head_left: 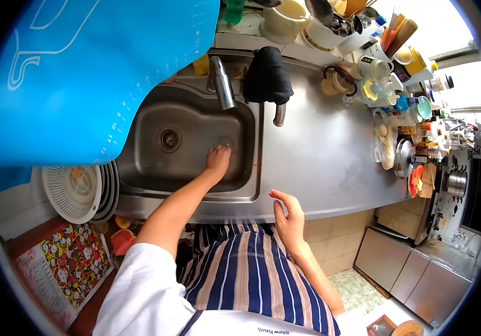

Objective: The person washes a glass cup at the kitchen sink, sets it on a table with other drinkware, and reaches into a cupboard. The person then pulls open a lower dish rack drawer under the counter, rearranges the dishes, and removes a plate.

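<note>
My left hand (218,160) reaches down into the steel sink (149,158), to the right of the drain (169,139). Its fingers are bent and close together near the basin floor. A faint, shiny patch shows by the fingertips, and what they hold, if anything, is too small to make out. My right hand (289,220) hovers by the counter's front edge with thumb and fingers apart and nothing in it. The chrome faucet (225,91) hangs over the back of the basin. Right of it, a black cloth (266,77) covers a second fixture with a metal spout (279,115).
A large blue sheet (83,73) covers the upper left. White colander (73,190) stands left of the sink. Jars, bottles and utensils line the back of the steel counter (330,151). A pot lid (404,159) leans at the right. Below are cabinets (383,255).
</note>
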`<action>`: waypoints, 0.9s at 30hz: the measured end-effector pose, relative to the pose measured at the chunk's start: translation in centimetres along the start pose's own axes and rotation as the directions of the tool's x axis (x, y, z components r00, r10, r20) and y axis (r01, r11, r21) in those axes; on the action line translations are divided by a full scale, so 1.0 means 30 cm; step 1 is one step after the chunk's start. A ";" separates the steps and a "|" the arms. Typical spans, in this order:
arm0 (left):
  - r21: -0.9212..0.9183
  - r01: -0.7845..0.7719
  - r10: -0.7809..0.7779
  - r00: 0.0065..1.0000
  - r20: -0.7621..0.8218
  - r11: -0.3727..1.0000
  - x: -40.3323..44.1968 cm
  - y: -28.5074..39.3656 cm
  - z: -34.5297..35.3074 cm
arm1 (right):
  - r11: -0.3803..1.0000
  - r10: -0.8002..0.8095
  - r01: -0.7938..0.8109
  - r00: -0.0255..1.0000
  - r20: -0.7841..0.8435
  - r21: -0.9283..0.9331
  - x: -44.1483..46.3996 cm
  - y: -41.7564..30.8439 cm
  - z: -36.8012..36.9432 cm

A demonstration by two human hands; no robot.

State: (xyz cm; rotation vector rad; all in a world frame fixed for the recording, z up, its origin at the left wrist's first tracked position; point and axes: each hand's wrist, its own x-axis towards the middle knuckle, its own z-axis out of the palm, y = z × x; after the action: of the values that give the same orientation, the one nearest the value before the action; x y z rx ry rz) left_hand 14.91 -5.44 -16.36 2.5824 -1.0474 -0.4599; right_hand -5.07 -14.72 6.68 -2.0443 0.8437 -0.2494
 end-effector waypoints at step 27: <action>-0.577 0.022 -0.189 0.934 0.303 -0.817 -0.302 0.015 -0.413 | 0.826 -0.470 0.564 0.671 0.574 0.017 0.323 -0.213 0.388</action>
State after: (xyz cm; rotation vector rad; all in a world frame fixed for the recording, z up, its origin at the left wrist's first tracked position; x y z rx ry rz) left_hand 13.50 2.79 -3.48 0.4043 0.4306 -0.7888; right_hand 10.62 -10.91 3.62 -2.2996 -0.1122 0.1238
